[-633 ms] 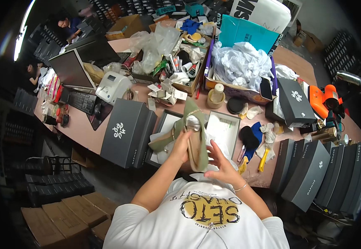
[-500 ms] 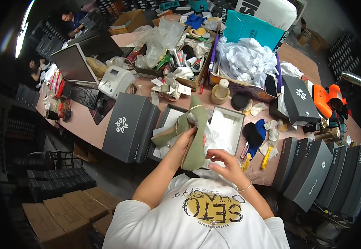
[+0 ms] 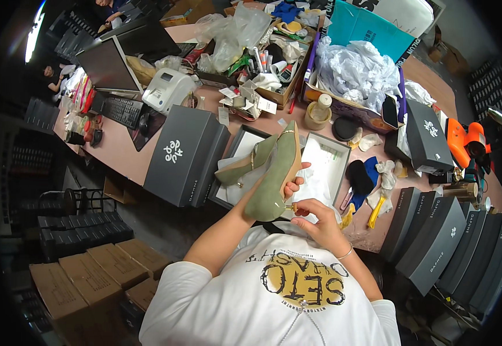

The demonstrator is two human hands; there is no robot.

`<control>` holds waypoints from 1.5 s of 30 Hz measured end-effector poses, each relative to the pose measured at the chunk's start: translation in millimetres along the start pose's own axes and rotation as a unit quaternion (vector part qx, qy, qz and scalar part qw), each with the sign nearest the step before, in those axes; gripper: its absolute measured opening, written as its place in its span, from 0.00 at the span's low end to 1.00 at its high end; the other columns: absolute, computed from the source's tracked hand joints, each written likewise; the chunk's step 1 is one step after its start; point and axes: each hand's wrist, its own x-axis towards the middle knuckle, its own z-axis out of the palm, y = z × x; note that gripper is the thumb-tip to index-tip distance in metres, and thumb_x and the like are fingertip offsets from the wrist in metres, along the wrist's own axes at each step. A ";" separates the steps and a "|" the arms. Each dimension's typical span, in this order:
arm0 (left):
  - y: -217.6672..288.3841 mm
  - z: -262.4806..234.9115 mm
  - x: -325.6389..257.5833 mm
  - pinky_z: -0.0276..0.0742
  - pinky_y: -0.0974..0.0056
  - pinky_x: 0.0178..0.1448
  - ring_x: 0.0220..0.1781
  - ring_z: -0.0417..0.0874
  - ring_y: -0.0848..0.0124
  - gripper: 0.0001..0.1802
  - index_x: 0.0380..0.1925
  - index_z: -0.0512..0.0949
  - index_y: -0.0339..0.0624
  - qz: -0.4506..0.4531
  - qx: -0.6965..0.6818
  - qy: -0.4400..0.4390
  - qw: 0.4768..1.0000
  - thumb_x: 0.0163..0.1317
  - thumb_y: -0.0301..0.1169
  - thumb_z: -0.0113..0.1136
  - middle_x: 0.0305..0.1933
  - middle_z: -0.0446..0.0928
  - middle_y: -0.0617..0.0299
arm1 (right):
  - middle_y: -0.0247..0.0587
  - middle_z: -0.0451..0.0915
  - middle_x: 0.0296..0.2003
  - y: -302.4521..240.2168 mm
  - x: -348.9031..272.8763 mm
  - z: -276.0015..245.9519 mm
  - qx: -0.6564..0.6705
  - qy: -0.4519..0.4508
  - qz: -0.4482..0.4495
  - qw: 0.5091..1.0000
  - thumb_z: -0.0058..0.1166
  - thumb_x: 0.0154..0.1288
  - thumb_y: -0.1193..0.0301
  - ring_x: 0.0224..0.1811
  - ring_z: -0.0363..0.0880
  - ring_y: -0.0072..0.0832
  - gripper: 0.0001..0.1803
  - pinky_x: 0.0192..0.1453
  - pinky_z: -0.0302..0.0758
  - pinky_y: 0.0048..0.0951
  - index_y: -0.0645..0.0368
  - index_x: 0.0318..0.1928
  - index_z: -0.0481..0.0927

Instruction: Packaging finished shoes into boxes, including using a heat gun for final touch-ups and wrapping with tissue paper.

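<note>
A sage-green pointed shoe [image 3: 275, 173] with a gold trim is tilted sole-side toward the right, its wide end near my shirt. My left hand [image 3: 294, 185] is closed around it from behind; most of that hand is hidden by the shoe. Thumb and fingers of my right hand [image 3: 319, 222] pinch a short gold heel [image 3: 289, 207] at the shoe's near end. Behind it lies a matching green shoe [image 3: 237, 173], over an open dark shoe box [image 3: 221, 199]; I cannot tell whether my left hand also holds it. White paper [image 3: 314, 181] fills the box lid.
Dark shoe boxes [image 3: 184, 155] stand at left, with a row of more boxes [image 3: 429, 239] at right. Beyond are a purple carton [image 3: 366, 118] of crumpled paper, a glass jar [image 3: 318, 112], a label printer [image 3: 169, 91] and a monitor [image 3: 109, 66]. Yellow-handled tool [image 3: 376, 212] lies right.
My left hand has turned the shoe more upright and shifted it slightly. My right hand has moved from beside the shoe to pinch its gold heel. The view has tilted down a little.
</note>
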 end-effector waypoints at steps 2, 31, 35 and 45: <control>0.2 0.8 2.0 0.76 0.80 0.29 0.27 0.71 0.78 0.31 0.68 0.55 0.39 -0.007 0.004 -0.018 1.000 0.69 0.35 0.53 0.38 0.70 0.55 | 0.42 0.80 0.38 -1.3 0.7 1.5 0.001 -0.003 -0.006 1.000 0.66 0.55 0.73 0.38 0.81 0.30 0.17 0.44 0.77 0.27 0.64 0.45 0.79; -4.7 35.6 22.4 0.67 0.53 0.63 0.58 0.73 0.66 0.26 0.55 0.71 0.53 0.167 0.192 0.184 0.949 0.64 0.54 0.53 0.54 0.75 0.64 | 0.55 0.70 0.60 23.8 -28.9 -23.2 0.633 0.147 0.158 0.743 0.44 0.66 0.50 0.60 0.72 0.53 0.37 0.61 0.72 0.46 0.66 0.65 0.63; -2.2 32.1 24.0 0.68 0.57 0.62 0.58 0.73 0.68 0.26 0.57 0.69 0.52 0.160 0.225 0.186 0.943 0.65 0.52 0.53 0.55 0.74 0.64 | 0.51 0.70 0.61 28.8 -39.4 -29.0 0.563 0.077 0.186 0.801 0.52 0.63 0.47 0.60 0.74 0.42 0.42 0.62 0.71 0.40 0.66 0.67 0.61; -20.8 41.0 -16.0 0.48 0.54 0.76 0.77 0.49 0.51 0.56 0.71 0.52 0.40 0.027 0.964 -0.097 0.248 0.48 0.55 0.69 0.72 0.54 0.44 | 0.53 0.74 0.55 10.4 -126.1 -86.6 0.472 0.178 0.075 0.860 0.73 0.41 0.49 0.42 0.82 0.38 0.55 0.45 0.81 0.37 0.72 0.62 0.64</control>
